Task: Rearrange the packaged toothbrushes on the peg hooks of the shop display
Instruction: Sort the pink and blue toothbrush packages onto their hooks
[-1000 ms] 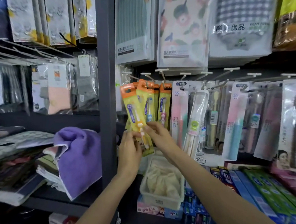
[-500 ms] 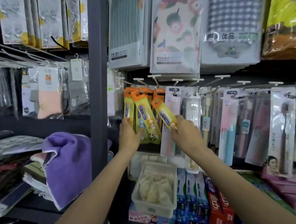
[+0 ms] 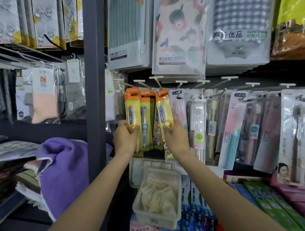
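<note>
Both arms up from the bottom edge, reaching into the display. Left hand curled round the lower half of a yellow-and-orange children's toothbrush pack, thumb across its front; most of the pack above the grip, orange header up at a peg hook. Right hand pinching a second yellow pack the same way, thumb on the brush handle, bottom edge of the pack poking out below the wrist, top tilted slightly leftward. Between the two grips, more yellow packs hanging free. Just right of the right hand, a pale pink toothbrush pack, then a clear-cased one. Below both hands, a white plastic bin. Left of the left hand, a grey upright post. Above, bagged towels.
</note>
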`<act>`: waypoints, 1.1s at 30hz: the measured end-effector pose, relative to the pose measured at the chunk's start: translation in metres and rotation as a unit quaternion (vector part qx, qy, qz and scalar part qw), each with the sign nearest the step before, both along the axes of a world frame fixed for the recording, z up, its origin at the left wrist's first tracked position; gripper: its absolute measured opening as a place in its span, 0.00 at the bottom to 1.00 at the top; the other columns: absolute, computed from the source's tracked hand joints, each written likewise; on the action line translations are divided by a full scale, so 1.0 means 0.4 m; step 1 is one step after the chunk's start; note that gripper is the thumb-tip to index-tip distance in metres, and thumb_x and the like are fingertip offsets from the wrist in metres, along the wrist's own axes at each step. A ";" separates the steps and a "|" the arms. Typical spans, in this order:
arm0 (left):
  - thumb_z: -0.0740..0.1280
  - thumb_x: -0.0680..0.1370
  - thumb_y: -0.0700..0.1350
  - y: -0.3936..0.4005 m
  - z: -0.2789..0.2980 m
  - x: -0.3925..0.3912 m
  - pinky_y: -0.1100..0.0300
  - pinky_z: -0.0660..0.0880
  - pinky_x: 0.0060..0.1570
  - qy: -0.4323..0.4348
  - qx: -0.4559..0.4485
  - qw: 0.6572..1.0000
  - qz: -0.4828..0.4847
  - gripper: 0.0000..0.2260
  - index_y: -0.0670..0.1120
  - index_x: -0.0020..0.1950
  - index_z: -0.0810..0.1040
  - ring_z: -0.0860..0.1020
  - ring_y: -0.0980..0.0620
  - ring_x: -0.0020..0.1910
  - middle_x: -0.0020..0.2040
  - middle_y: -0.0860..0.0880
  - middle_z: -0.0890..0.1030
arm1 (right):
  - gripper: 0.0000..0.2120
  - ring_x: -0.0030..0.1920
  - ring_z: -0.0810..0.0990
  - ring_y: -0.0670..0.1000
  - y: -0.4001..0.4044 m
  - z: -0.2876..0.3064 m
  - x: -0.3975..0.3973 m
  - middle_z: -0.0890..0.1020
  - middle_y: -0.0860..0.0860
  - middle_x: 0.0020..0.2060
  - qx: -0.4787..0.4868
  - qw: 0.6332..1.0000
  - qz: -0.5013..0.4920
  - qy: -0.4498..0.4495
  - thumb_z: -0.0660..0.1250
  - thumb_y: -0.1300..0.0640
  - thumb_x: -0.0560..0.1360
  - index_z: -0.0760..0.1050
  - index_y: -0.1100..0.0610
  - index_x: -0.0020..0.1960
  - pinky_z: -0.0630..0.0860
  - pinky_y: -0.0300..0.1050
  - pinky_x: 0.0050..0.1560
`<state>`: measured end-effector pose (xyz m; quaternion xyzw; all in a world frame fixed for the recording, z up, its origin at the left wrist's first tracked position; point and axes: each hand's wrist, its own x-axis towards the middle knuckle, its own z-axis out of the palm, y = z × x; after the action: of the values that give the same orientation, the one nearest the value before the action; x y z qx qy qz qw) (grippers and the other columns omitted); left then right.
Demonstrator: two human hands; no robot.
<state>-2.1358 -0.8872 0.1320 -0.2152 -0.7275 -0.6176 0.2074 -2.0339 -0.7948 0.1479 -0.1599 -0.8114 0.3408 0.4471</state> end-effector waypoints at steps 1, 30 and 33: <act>0.67 0.76 0.46 -0.007 0.000 0.003 0.54 0.73 0.54 0.013 0.000 1.000 0.004 0.15 0.40 0.60 0.71 0.76 0.47 0.52 0.49 0.48 0.75 | 0.23 0.33 0.71 0.50 0.002 -0.007 -0.006 0.77 0.57 0.40 -0.008 1.000 0.006 0.002 0.57 0.61 0.79 0.58 0.54 0.73 0.68 0.42 0.35; 0.68 0.75 0.41 -0.017 -0.037 0.023 0.59 0.71 0.50 0.107 -0.085 0.990 -0.017 0.13 0.37 0.57 0.73 0.76 0.47 0.53 0.54 0.42 0.77 | 0.14 0.55 0.75 0.61 -0.004 0.070 0.000 0.75 0.61 0.56 0.161 0.971 -0.107 -0.142 0.56 0.68 0.77 0.65 0.65 0.63 0.67 0.47 0.43; 0.67 0.76 0.42 -0.001 -0.026 0.013 0.61 0.67 0.50 0.098 -0.116 0.988 -0.008 0.15 0.38 0.60 0.72 0.74 0.47 0.56 0.57 0.43 0.76 | 0.16 0.56 0.76 0.60 -0.013 0.064 0.006 0.75 0.59 0.58 0.242 0.941 -0.172 -0.160 0.55 0.67 0.77 0.64 0.64 0.64 0.67 0.46 0.42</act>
<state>-2.1304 -0.8874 0.1216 -0.3029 -0.7687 -0.5068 0.2460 -2.0313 -0.8002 0.1735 -0.2362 -0.8906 0.0222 0.3881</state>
